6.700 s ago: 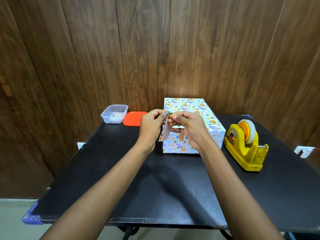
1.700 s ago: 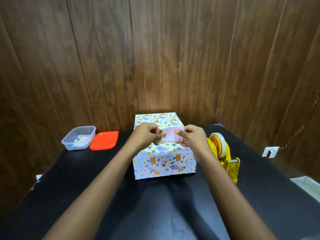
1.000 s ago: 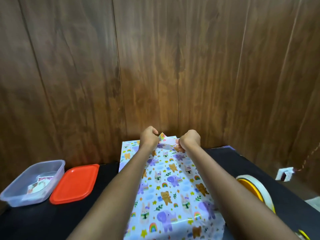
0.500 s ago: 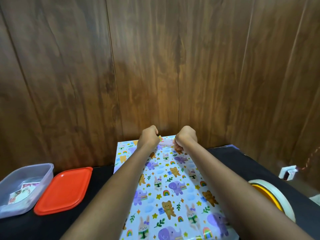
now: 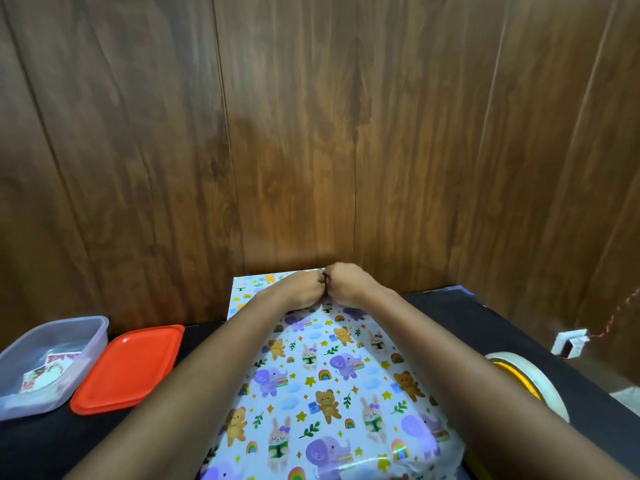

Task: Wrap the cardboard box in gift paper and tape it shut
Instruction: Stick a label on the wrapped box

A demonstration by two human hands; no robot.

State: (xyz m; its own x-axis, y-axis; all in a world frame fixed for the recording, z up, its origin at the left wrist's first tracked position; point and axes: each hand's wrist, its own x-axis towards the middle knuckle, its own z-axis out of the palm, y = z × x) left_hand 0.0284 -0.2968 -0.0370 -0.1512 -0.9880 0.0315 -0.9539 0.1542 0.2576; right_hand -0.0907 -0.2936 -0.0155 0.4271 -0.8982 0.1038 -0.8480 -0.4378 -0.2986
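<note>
Animal-print box (image 5: 329, 386), orange lid (image 5: 128, 368), blk table (image 5: 41, 441)

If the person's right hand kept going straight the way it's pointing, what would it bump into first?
The left hand: the right hand angles forward and leftward over the wrapped box, and their knuckles look to be touching. Beyond that lies the wooden wall, though depth is hard to judge.

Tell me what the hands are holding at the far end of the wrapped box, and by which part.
Cannot tell: the left hand and right hand curl together over the far top edge of the wrapped box, fingers hidden.
</note>
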